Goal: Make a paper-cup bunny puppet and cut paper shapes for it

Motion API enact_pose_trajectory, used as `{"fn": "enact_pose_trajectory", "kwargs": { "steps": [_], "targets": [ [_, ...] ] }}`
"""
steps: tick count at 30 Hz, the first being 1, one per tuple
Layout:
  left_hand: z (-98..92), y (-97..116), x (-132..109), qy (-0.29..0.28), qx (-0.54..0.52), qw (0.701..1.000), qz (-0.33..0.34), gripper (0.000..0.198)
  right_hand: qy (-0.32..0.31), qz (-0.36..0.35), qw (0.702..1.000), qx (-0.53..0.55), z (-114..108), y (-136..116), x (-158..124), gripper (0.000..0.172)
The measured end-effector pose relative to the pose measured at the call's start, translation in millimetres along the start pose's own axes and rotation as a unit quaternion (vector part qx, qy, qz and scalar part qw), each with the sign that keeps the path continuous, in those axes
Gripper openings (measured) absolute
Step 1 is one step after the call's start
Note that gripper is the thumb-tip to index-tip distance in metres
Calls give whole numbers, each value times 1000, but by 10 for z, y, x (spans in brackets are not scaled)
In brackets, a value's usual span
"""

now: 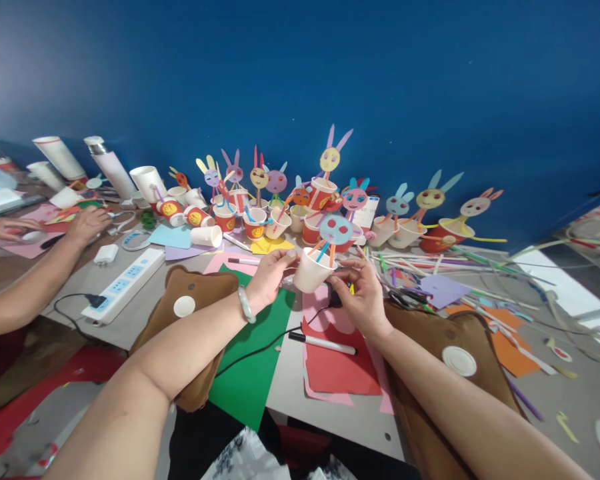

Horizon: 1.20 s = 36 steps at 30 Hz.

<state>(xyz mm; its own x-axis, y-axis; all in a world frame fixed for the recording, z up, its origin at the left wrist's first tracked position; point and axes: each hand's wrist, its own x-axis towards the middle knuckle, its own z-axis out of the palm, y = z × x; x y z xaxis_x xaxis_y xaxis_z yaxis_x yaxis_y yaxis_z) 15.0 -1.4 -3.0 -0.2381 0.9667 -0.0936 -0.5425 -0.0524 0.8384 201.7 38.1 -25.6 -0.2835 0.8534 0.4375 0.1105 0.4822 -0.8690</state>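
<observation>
A white paper cup (311, 275) is held above the table between my two hands. My left hand (270, 279), with a pale bangle at the wrist, pinches its left side. On the opposite side, the fingers of my right hand (363, 297) are closed on the cup near its rim. A light-blue paper face (337, 229) with red round eyes rises from the cup on coloured strips. Below lie a white marker (325, 343) with a black cap, a red paper sheet (343, 373) and a green sheet (253, 340).
Finished paper-cup rabbits (325, 190) line the blue wall. Brown cushions (180, 333) lie beneath my forearms. A power strip (125, 287) sits left, near a co-worker's hands (87, 225). Scissors (407, 298), coloured strips and an orange sheet (515, 343) lie right.
</observation>
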Motion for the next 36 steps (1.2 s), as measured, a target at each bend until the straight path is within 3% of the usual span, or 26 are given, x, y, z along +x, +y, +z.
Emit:
{"fn": "enact_pose_trajectory", "kwargs": {
  "steps": [10,16,21,28,32,36],
  "targets": [
    [-23,6,11,5,-15,1000,-13,19,21,6,1000,21,-15,57,19,35],
    [2,65,19,56,-38,996,-54,26,20,12,999,35,-14,17,22,37],
    [-16,33,21,36,6,999,-40,19,11,12,999,28,-16,10,16,38],
    [-44,0,32,11,40,999,-26,25,1,13,999,46,-16,19,15,36],
    [-53,12,31,21,32,999,-18,27,-1,30,995,94,-18,-7,15,29],
    [-43,1,28,32,31,999,-17,28,-16,37,992,119,-20,-13,8,36]
  ]
}}
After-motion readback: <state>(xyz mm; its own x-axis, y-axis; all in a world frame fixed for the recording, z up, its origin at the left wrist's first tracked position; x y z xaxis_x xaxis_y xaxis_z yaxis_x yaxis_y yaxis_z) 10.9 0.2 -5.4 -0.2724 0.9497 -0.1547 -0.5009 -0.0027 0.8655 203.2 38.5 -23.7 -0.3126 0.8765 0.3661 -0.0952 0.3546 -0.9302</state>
